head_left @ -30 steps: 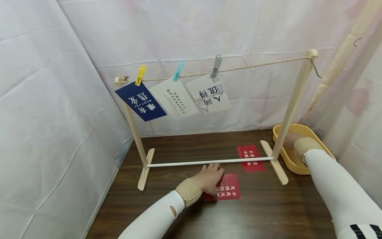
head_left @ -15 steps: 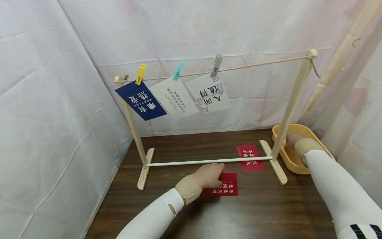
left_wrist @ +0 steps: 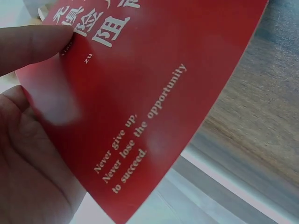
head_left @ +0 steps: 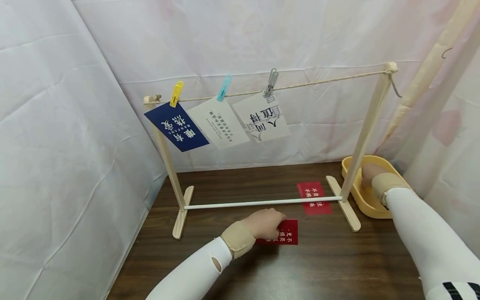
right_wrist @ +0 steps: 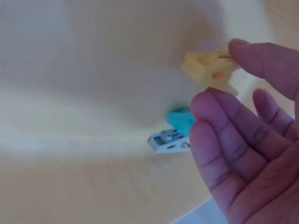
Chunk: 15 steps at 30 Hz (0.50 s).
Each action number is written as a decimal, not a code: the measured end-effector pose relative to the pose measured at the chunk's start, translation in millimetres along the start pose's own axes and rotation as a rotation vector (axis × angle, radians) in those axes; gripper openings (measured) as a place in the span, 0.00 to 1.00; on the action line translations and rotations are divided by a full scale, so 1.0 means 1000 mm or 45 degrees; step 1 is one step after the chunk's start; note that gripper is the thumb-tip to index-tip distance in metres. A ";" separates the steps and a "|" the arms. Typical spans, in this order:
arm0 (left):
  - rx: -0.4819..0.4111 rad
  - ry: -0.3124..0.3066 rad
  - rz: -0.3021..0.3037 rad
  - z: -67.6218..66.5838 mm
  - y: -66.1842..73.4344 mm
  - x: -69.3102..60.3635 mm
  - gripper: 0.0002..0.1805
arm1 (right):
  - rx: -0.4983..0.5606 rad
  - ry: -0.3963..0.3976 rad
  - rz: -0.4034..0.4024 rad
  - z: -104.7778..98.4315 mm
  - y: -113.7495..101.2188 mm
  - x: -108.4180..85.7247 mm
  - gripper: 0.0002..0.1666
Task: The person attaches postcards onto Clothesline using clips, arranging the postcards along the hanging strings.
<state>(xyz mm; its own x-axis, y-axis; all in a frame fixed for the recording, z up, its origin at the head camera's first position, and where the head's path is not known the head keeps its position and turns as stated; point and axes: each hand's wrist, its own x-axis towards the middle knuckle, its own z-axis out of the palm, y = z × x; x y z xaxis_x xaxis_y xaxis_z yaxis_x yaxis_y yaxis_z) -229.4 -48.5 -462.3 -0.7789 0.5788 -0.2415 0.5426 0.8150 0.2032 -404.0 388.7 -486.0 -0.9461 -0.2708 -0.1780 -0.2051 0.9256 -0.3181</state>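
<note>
My left hand (head_left: 264,224) pinches a red card (head_left: 289,233) over the table. In the left wrist view, the thumb lies across the face of the card (left_wrist: 140,93), which bears white characters and English lines; fingers are behind it. My right hand (head_left: 370,173) reaches into a yellow plastic basin (head_left: 371,213) at the right. From the right wrist view, its thumb and fingertips pinch a yellow clothespin (right_wrist: 205,67). Below it lie a teal clothespin (right_wrist: 180,119) and a grey clothespin (right_wrist: 168,142), partly hidden by the fingers.
A wooden stand carries a rope (head_left: 322,83). Hanging from it are a blue card (head_left: 178,127) and two white cards, held by yellow, light-blue and grey clothespins. Another red card (head_left: 314,191) lies under the white crossbar (head_left: 240,204). The stand's right post (head_left: 367,129) rises beside the basin.
My left hand has gone from spread over the red card to pinching it, and the card has shifted slightly. The right hand has stayed in the basin with only small movement.
</note>
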 end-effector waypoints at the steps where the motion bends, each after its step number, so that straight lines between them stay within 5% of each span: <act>1: -0.004 0.001 0.003 -0.001 0.000 0.000 0.21 | -0.034 0.023 -0.032 -0.001 0.001 0.001 0.11; 6: -0.021 0.017 0.017 -0.004 -0.003 0.002 0.20 | -0.125 0.100 -0.129 -0.006 0.007 0.003 0.15; 15: -0.049 0.064 0.086 -0.010 -0.010 0.004 0.17 | 0.027 0.095 -0.139 -0.017 0.003 -0.004 0.23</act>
<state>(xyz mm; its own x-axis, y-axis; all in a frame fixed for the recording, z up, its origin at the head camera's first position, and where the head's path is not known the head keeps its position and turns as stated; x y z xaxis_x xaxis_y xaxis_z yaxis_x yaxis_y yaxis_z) -241.4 -54.5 -455.6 -0.7565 0.6293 -0.1780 0.5824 0.7721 0.2542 -405.0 396.9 -469.9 -0.9346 -0.3485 -0.0716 -0.3033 0.8857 -0.3515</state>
